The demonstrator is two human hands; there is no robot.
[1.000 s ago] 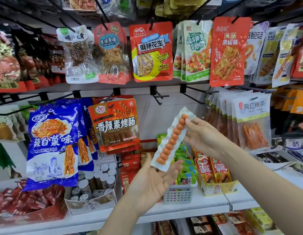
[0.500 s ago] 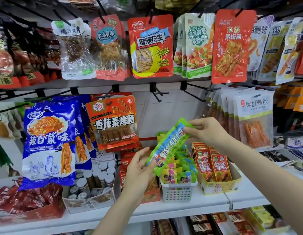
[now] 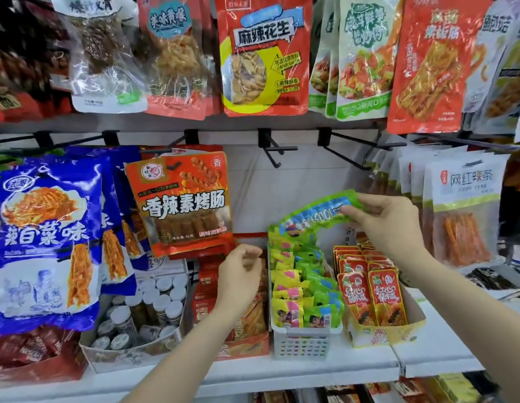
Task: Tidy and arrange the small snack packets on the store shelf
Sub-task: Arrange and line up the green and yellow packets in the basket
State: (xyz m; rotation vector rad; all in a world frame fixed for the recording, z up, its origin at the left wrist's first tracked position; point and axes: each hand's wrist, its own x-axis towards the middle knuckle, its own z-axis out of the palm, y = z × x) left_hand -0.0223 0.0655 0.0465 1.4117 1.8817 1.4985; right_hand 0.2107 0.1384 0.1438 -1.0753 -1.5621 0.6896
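Right hand (image 3: 389,225) pinches the green strip packet (image 3: 317,213) above the white basket (image 3: 302,341); left hand (image 3: 238,274) loosely curled, empty. Recommend lowering it flat among matching packets.

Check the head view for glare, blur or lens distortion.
Head view: evenly lit; glare streaks on the glossy blue hanging bag; motion blur on the left hand and the long green snack strip pinched by the right hand; wide-angle bending at the edges.

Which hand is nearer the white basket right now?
Left. The left hand hovers just beside the white basket, empty. The right hand is higher up, pinching the green strip packet above it.
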